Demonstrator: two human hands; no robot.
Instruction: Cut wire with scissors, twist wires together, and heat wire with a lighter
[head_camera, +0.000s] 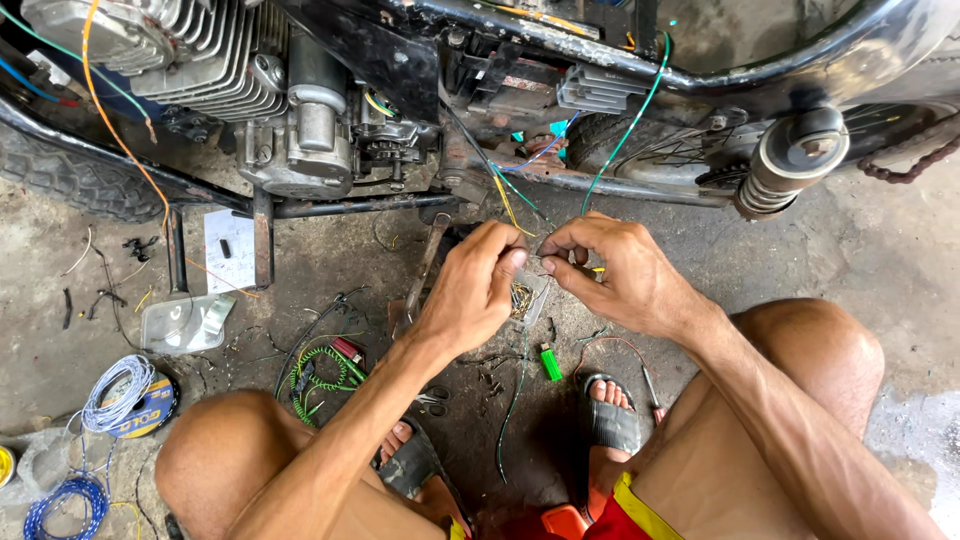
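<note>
From the head camera, we look down at our two hands meeting over a grimy concrete floor (880, 250), just below a motorcycle frame (600, 50). Our left hand (470, 290) is curled, thumb and fingertips pinching the top of a small clear bag (527, 297) of brass-coloured terminals. Our right hand (620, 270) closes on the same bag from the other side, thumb and forefinger nipped together at its upper edge, so both hands grasp it between them. The bag hangs above the floor between our knees, near the middle of the view.

A green wire (625, 130) runs down from the frame toward our hands, and a yellow wire (505, 200) drops beside it. Behind them sits the engine (290, 110) at the upper left, with a spring shock (785, 165) toward the upper right and a chain (915, 165) near the right edge.

On the floor below our hands lies a green lighter (551, 362), just beside our right sandal (610, 415). A green coiled cord (320, 375) lies by our left knee. Toward the lower left corner we see a white wire coil (120, 395) on a tape roll (150, 410), and a blue wire coil (65, 500) further down. A clear plastic tray (185, 322) rests near the bike's stand.
</note>
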